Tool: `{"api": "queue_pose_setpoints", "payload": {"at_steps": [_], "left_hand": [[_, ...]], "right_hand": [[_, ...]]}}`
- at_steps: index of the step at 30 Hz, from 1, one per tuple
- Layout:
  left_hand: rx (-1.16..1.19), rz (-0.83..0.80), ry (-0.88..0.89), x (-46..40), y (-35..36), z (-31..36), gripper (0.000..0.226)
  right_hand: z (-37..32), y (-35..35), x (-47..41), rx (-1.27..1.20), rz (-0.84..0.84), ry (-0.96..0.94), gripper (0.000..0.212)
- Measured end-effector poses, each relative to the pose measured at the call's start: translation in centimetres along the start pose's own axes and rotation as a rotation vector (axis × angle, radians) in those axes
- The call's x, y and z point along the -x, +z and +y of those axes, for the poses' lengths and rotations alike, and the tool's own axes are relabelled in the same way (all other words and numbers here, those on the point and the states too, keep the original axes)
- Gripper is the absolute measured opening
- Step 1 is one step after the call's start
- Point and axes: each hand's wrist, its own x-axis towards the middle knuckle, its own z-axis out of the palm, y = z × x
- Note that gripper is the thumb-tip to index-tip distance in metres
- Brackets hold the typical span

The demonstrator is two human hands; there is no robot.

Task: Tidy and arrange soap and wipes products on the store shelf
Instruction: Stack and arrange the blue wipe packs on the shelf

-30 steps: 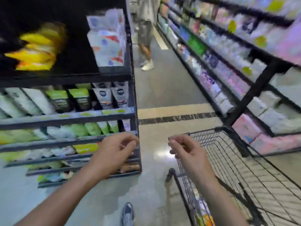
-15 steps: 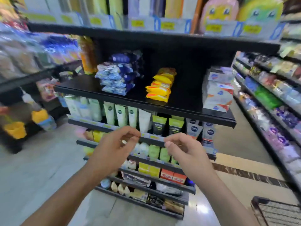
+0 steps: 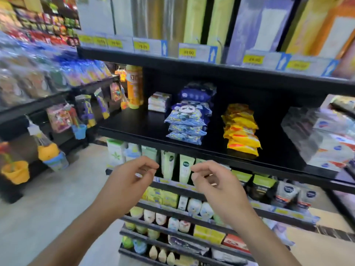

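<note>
Closer now, I hold both hands, left hand (image 3: 124, 181) and right hand (image 3: 217, 186), loosely curled and empty, with the blue wipes stack (image 3: 187, 120) above, between them

At the left edge of the frame we see yellow buckets (image 3: 15, 171) and a blue bucket (image 3: 79, 131) hanging from a side rack (image 3: 38, 104); yellow price tags (image 3: 187, 52) line the upper shelf edge.

Bright, even store lighting from overhead. Black shelf (image 3: 134, 121) recess stays dark behind the packs. Motion blur strong at left racks (image 3: 38, 79) and right edge; price tags (image 3: 187, 52) unreadable. Centre sharper: blue packs (image 3: 187, 121) fairly crisp. Wide-angle bowing of shelf lines toward edges. Floor (image 3: 48, 208) shows soft glare.
</note>
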Motion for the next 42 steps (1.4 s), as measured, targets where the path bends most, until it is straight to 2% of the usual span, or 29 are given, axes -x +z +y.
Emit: {"api": "queue_pose_setpoints", "payload": {"at_steps": [6, 10, 13, 18, 22, 25, 29, 33, 36, 38, 42], "left_hand": [[-0.056, 0.025, 0.080, -7.8, -1.1, -2.3, 0.021], [-0.142, 0.033, 0.108, -13.4, -1.5, -4.1, 0.023], [-0.329, 0.008, 0.141, -17.0, -2.1, -5.8, 0.020], [-0.610, -0.071, 0.152, -21.5, -3.1, -9.3, 0.033], [-0.733, -0.076, 0.172, -22.6, -3.1, -11.5, 0.044], [-0.727, -0.073, 0.198, -22.5, -3.1, -12.1, 0.052], [-0.621, -0.135, 0.121, -23.4, -3.8, -12.4, 0.036], [-0.213, -0.205, 0.067, -24.7, -5.8, -11.9, 0.021], [0.204, -0.301, -0.017, -25.4, -7.7, -10.9, 0.043], [0.402, -0.418, -0.098, -25.8, -8.7, -10.1, 0.052], [0.567, -0.608, -0.198, -25.9, -10.1, -9.0, 0.050]], "right_hand": [[-1.2, 0.0, -7.8, 0.087, 0.222, -0.184, 0.019], [-1.4, -1.0, -14.0, 0.363, 0.318, -0.321, 0.030], [-1.5, -0.9, -17.3, 0.546, 0.283, -0.342, 0.051], [-1.2, -0.4, -20.2, 0.796, 0.140, -0.275, 0.080], [-0.8, -0.1, -20.8, 0.940, 0.121, -0.244, 0.075], [-1.0, 0.1, -21.0, 0.933, 0.142, -0.214, 0.068], [-2.4, 1.0, -20.8, 0.946, 0.198, -0.221, 0.064], [-4.5, 3.3, -20.1, 0.927, 0.309, -0.241, 0.060], [-6.1, 6.6, -19.9, 0.922, 0.345, -0.285, 0.058], [-6.8, 9.1, -20.1, 0.908, 0.334, -0.301, 0.057], [-7.4, 13.1, -20.7, 0.892, 0.288, -0.314, 0.061]]}}
